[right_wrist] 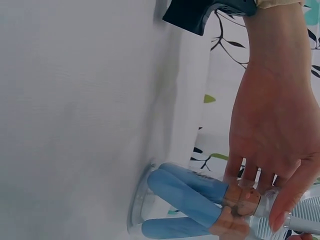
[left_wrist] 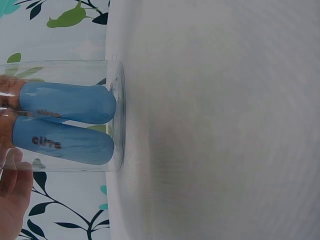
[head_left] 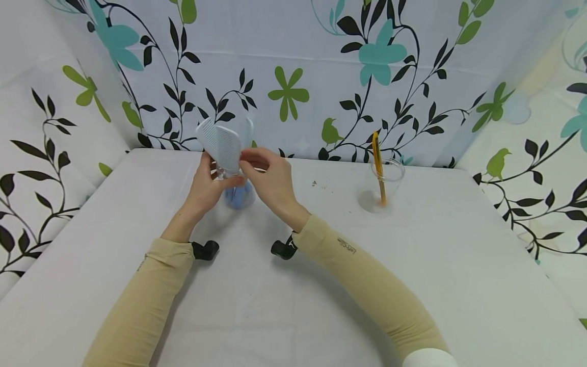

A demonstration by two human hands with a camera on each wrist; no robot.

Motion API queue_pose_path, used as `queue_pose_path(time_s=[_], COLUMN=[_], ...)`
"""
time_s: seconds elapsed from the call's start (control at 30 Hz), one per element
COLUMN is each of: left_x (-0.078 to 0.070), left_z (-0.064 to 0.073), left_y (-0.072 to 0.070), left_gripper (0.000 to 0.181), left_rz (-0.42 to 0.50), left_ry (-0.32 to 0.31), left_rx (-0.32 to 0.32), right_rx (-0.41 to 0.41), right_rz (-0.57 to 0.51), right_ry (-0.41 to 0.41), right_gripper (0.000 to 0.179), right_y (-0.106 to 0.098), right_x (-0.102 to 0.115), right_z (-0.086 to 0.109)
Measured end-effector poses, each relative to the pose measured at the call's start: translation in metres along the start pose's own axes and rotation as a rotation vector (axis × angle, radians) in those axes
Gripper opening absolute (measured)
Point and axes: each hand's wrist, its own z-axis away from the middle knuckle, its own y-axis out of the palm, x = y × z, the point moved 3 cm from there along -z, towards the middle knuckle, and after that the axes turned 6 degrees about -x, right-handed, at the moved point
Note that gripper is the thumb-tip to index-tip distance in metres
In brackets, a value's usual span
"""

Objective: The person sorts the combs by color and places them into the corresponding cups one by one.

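Note:
A clear jar (left_wrist: 75, 67) stands upright on the white table. Inside it are three tools with blue handles (left_wrist: 65, 142), brown collars (right_wrist: 248, 200) and pale, flat, ridged heads (head_left: 228, 145) that fan out above the rim. Lettering reading "cute" marks one handle. My left hand (head_left: 206, 186) grips the jar near its top, the thumb lying across the front. From the other side, my right hand (head_left: 272, 178) pinches a tool just below its head, thumb against fingers; in the right wrist view the hand (right_wrist: 275, 120) partly covers the jar's upper end.
Further right stands a second clear jar (head_left: 395, 178) with slim yellow-orange sticks (head_left: 378, 165) leaning in it. Small brown crumbs (head_left: 316, 183) lie between the jars. A patterned curtain (head_left: 316, 66) hangs behind the table (head_left: 257, 306). Black wrist cameras (head_left: 284, 248) sit at both cuffs.

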Motion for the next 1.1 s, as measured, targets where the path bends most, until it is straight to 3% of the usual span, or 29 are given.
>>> queue_pose_path(time_s=[0.5,1.1], left_x=[0.000,0.000], left_z=[-0.002,0.000], left_y=[0.002,0.000], left_gripper=[0.090,0.091], left_rz=[-0.001,0.015], left_ry=[-0.009,-0.031], left_rx=[0.010,0.021], right_rx=[0.050,0.085], right_rz=[0.027,0.134], right_ry=[0.021,0.067], right_gripper=[0.023,0.023], right_y=[-0.027,-0.089], right_x=[-0.014,-0.034], right_z=[0.012,0.027])
